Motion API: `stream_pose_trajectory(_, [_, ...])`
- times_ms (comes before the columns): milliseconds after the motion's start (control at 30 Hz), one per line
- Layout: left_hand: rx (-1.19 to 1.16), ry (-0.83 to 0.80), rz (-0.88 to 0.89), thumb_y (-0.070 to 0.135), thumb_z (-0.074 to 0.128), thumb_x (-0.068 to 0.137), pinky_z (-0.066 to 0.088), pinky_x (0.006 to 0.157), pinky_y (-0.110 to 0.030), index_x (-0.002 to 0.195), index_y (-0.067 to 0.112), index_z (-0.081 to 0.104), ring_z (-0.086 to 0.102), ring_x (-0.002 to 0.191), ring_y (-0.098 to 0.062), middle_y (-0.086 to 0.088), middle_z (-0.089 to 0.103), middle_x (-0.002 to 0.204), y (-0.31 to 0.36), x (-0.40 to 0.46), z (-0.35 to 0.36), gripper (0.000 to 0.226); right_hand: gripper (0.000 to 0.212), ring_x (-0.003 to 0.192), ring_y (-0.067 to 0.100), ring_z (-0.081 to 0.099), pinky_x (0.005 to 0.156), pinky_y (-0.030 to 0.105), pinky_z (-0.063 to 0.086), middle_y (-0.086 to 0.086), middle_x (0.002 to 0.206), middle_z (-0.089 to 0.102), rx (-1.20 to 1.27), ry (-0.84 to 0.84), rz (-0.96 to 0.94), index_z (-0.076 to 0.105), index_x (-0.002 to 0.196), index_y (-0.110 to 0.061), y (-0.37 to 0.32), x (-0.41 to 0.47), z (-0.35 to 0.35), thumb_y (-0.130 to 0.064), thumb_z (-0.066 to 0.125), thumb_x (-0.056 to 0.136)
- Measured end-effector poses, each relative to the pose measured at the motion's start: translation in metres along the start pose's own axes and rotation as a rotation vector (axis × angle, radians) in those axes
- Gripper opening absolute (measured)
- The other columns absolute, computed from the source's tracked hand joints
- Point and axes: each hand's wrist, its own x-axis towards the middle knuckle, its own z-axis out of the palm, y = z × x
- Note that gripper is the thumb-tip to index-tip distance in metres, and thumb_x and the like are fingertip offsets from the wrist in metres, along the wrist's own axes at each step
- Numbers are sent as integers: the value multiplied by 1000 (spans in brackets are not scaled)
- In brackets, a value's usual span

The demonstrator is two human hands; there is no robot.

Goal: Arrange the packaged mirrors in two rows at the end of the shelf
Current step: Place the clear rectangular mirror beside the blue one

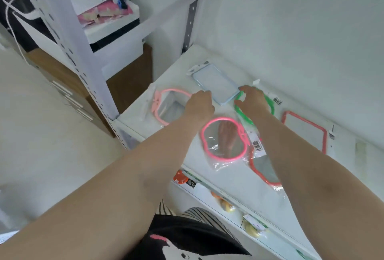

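Observation:
Several packaged mirrors lie flat on the white shelf [187, 66]. A light blue rectangular mirror [216, 84] sits at the back near the shelf's left end. My left hand [199, 104] touches its near left corner, and my right hand [252, 97] touches its near right corner while lying over a green-framed mirror [242, 112]. A pale pink mirror [166, 106] lies at the left, partly under my left hand. A bright pink oval mirror [224, 139] lies at the front. A red oval mirror [261, 166] is partly under my right forearm. A red rectangular mirror [305, 131] lies at the right.
A white upright post [79, 37] stands at the shelf's left front corner, and a grey slotted post [192, 10] at the back. The wall runs along the back. Lower shelves [228, 203] hold small packaged items. A white printer [116, 29] stands beyond the shelf end.

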Motion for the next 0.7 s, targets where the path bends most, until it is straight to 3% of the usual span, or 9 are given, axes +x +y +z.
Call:
stream_pose_trajectory(133, [-96,-16,-66,18,48,94,38,97,-34,123,0,49,48,123,-30,-17,55,127,15,19,20,34,48,121,30,51,96,37,45,11,129,59,31,-23,24,50,135,-18,5,33,7,-20,63,88])
stream_pose_trajectory(300, [-143,17,-171,21,42,96,40,95,-36,119,0,51,48,118,-30,-15,53,121,22,41,42,33,51,105,34,63,93,38,49,16,117,65,-21,-89,-7,46,137,-13,12,77,26,-25,60,90])
stream_pose_trajectory(400, [-194,-7,-211,15,39,98,36,79,-27,124,2,49,44,121,-30,-14,51,124,26,45,43,31,45,100,36,64,91,43,50,16,107,68,-146,-110,6,47,132,-12,20,89,41,-32,50,92])
stream_pose_trajectory(467, [-267,1,-226,15,39,99,35,71,-21,125,1,50,47,122,-30,-15,54,110,26,53,43,31,39,94,35,66,91,45,49,14,99,68,-176,-109,-2,51,121,-12,20,95,51,-35,51,90])
stream_pose_trajectory(533, [-385,-32,-299,16,42,98,38,66,-21,126,-2,50,53,114,-32,-17,56,104,26,59,47,34,42,99,34,64,94,43,47,13,102,69,-152,-69,3,50,126,-14,18,96,53,-34,54,89])
stream_pose_trajectory(633, [-540,-64,-391,18,47,96,28,53,-20,126,-4,52,55,101,-36,-21,58,123,24,65,52,37,54,115,34,55,100,38,44,12,116,66,-20,-53,55,49,135,-18,18,90,54,-32,64,86])
stream_pose_trajectory(700, [-615,-51,-442,15,40,99,40,68,-20,132,0,47,51,104,-33,-21,53,132,16,63,53,37,58,119,34,50,102,40,42,11,122,63,145,-48,109,51,134,-15,17,88,49,-28,71,81])
